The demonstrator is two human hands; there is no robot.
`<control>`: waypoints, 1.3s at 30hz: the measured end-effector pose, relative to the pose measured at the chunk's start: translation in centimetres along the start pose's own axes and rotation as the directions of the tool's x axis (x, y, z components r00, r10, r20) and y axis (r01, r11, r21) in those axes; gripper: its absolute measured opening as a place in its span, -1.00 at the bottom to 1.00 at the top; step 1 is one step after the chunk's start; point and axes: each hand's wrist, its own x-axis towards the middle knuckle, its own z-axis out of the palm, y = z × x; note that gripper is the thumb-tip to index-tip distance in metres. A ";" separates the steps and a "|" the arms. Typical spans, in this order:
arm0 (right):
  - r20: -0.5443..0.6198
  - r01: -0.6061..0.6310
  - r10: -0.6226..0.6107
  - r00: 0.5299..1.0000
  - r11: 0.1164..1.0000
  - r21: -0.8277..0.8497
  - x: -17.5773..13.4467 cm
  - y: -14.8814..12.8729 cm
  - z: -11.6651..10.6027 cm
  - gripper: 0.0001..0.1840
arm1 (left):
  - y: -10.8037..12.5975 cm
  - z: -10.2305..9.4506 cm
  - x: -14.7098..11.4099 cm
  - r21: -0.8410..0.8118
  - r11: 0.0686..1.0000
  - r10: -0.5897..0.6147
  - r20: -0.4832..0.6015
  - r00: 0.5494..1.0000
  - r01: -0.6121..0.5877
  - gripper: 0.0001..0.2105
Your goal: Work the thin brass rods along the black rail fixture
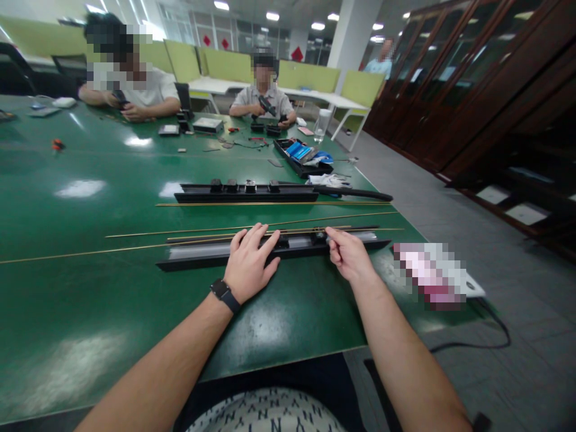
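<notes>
A long black rail point(198, 262) with a pale inner channel lies across the green table in front of me. My left hand point(252, 264), a dark watch on its wrist, rests over the rail's middle with fingers stretched and spread. Farther right, my right hand point(348, 253) is closed in a pinch at a small black block point(319, 236) seated in the rail. What its fingertips hold is too small to make out. Thin brass-coloured rods run along the rail's far edge, and one long rod point(90, 254) extends off to the left.
Behind lies a second black rail point(247, 196) with several small blocks on it. A black tray point(303, 162) holds blue packets, with white gloves point(328, 180) beside it. A white device point(472, 287) with a cable sits at the right edge. Two people work across the table.
</notes>
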 end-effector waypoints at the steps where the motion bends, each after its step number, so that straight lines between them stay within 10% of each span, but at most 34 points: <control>1: 0.003 0.002 -0.002 1.000 1.000 -0.004 0.0 0.0 0.0 -0.57 | 0.0 0.0 0.0 0.000 1.000 -0.001 -0.001 1.000 0.001 -0.50; 39: -0.023 0.017 -0.016 1.000 1.000 0.017 0.2 0.2 -0.1 -0.56 | 0.1 -0.2 0.0 -0.004 1.000 -0.006 0.014 1.000 0.006 -0.49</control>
